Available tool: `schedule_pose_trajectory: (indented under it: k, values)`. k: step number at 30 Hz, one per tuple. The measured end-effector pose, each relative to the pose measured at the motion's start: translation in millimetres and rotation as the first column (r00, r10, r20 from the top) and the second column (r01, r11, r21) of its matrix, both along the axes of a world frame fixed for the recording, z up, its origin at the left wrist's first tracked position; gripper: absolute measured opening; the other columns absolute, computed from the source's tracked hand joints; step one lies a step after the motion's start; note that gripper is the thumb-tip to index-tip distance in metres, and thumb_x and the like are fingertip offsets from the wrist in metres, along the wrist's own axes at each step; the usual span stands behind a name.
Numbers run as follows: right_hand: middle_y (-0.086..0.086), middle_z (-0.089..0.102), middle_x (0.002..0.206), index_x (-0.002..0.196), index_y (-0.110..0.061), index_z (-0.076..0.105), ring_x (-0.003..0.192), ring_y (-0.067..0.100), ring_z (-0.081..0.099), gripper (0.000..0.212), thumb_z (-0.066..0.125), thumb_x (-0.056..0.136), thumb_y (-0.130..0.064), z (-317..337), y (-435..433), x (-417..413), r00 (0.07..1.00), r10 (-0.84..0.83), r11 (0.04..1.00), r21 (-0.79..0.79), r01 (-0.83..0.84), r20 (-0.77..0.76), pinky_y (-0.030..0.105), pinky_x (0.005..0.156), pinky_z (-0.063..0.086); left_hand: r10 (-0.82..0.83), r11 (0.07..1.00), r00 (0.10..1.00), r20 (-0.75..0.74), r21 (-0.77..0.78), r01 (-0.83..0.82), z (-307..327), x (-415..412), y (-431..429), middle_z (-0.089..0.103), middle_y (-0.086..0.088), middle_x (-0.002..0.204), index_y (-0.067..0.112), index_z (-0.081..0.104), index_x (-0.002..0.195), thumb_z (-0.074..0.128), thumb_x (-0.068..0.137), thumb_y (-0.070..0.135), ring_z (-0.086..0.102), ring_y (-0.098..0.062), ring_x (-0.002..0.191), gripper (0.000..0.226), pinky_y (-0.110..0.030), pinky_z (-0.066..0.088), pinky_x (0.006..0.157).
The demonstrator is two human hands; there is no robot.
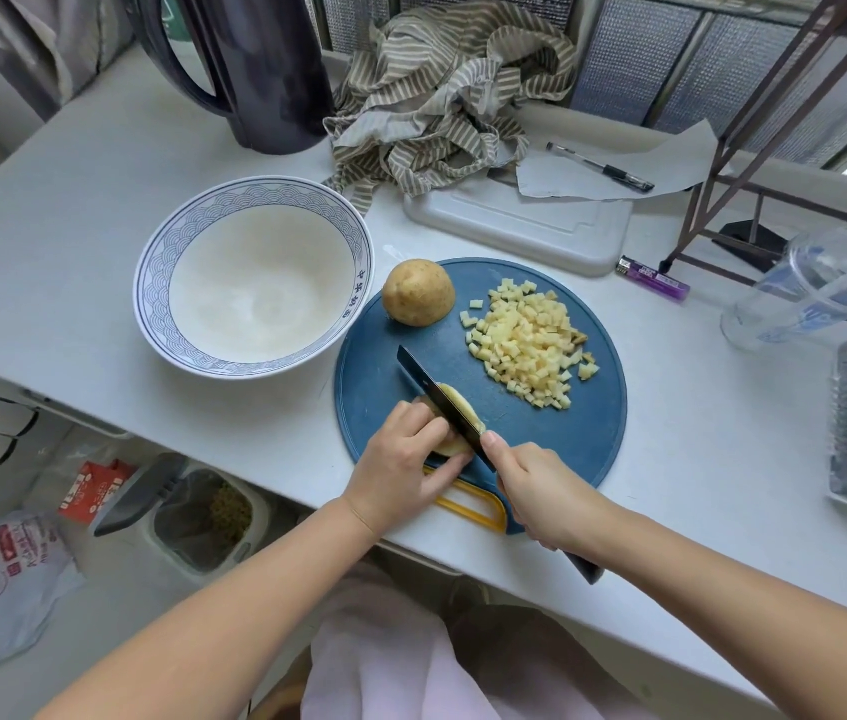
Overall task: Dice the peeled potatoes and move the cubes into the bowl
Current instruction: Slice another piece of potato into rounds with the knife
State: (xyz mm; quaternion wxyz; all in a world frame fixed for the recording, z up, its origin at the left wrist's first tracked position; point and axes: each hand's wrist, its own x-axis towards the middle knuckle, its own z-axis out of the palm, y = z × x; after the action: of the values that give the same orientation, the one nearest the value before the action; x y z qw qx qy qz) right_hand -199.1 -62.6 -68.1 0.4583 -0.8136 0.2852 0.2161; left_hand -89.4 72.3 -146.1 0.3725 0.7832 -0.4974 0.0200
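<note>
Dicing step in hand. A round blue cutting board lies on the counter. The left hand pins a potato piece at the board's near edge, its grip clamped over the piece with fingers curled. The right hand has its grip closed round the handle of a dark knife, forefinger up by the blade. The blade lies across the piece, just beside the left fingertips; cannot tell whether the edge has reached the board. A pile of cubes sits on the board's far right. The bowl, just left of the board, holds no cubes. A half potato, brownish on its dome, rests cut face down at the board's far left, uncut. Judgement: task roughly midway and transfer not begun. The next move calls for a straight press down through the piece, left fingertips tucked clear of the edge, then crosscuts. After that comes the half, and last the pile goes into the bowl.
</note>
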Motion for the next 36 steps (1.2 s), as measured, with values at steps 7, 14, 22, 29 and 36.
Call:
schedule_pose_trajectory:
  k: [7,14,22,29,36]
  values:
    - [0.002,0.035,0.052,0.06,-0.015,0.033,0.045,0.017,0.036,0.06,0.017,0.104,-0.051,-15,3,5,0.998,-0.034,0.999,-0.003,0.034,0.054,0.03,0.056,0.036,0.009,1.0,1.0,-0.015,0.008,-0.008,0,-1,1,0.055,-0.002,0.083,0.007,0.06,0.08,0.068,0.085,0.027,0.042,-0.018,0.074,0.022,-0.022,0.038,0.07]
    - [0.001,0.037,0.057,0.063,-0.014,0.037,0.046,0.014,0.035,0.058,0.019,0.104,-0.052,-10,0,4,0.997,-0.066,0.998,0.015,0.065,0.04,0.03,0.055,0.038,-0.094,0.993,0.995,-0.042,0.063,0.096,1,5,12,0.051,-0.001,0.106,0.005,0.064,0.1,0.064,0.087,0.027,0.048,-0.015,0.099,0.026,-0.013,0.035,0.094]
    - [-0.003,0.036,0.05,0.062,-0.016,0.038,0.036,0.009,0.032,0.056,0.027,0.103,-0.054,-10,-4,0,0.991,-0.124,0.987,0.109,0.117,0.052,0.026,0.045,0.032,-0.034,0.998,0.999,-0.014,0.053,0.035,-3,4,15,0.059,-0.006,0.098,0.005,0.064,0.097,0.062,0.088,0.029,0.049,-0.015,0.094,0.026,-0.013,0.036,0.092]
    - [-0.001,0.04,0.052,0.064,-0.015,0.041,0.036,0.01,0.035,0.057,0.027,0.102,-0.056,-4,-8,-2,0.987,-0.16,0.981,0.116,0.156,0.027,0.025,0.041,0.034,-0.034,0.998,0.999,0.013,0.055,0.033,-5,4,15,0.06,-0.007,0.098,0.006,0.064,0.098,0.062,0.088,0.029,0.051,-0.018,0.096,0.025,-0.02,0.041,0.089]
    - [-0.002,0.036,0.047,0.062,-0.014,0.039,0.033,0.011,0.033,0.058,0.028,0.102,-0.054,6,-13,-4,0.979,-0.188,0.973,0.151,0.176,0.074,0.022,0.04,0.033,-0.034,0.997,0.999,0.016,0.065,0.033,-4,4,15,0.057,-0.005,0.101,0.008,0.061,0.1,0.061,0.088,0.03,0.049,-0.015,0.097,0.025,-0.021,0.041,0.089]
